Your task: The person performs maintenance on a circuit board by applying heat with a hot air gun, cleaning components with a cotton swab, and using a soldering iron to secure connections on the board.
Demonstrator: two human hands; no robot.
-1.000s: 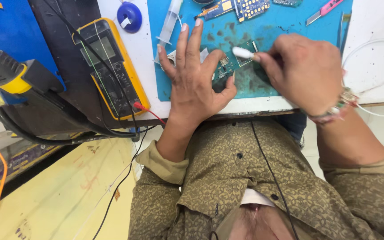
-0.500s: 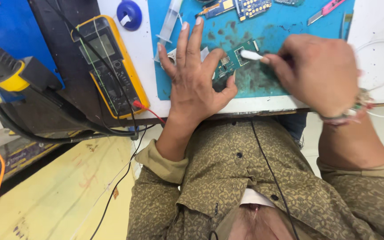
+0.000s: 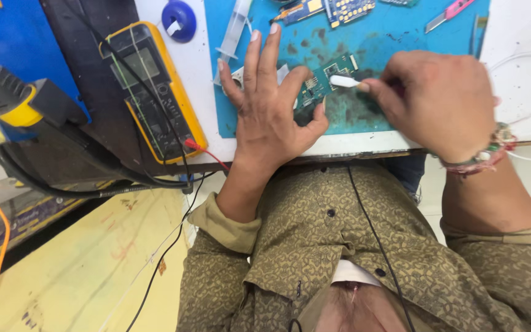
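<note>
Left hand (image 3: 270, 117) spread flat, fingers apart, pinning a green board (image 3: 326, 79) to the blue mat (image 3: 394, 43) at the near edge of the table (image 3: 527, 37); right hand (image 3: 440, 101) pinched shut on a white swab (image 3: 343, 80), tip touching the board's top. Likely risks: pressing too hard, snagging a small part or skidding the board from under the fingers. Also a syringe (image 3: 233, 31) just beside the left fingertips, easily knocked, with a yellow meter (image 3: 155, 92) off to the left.
</note>
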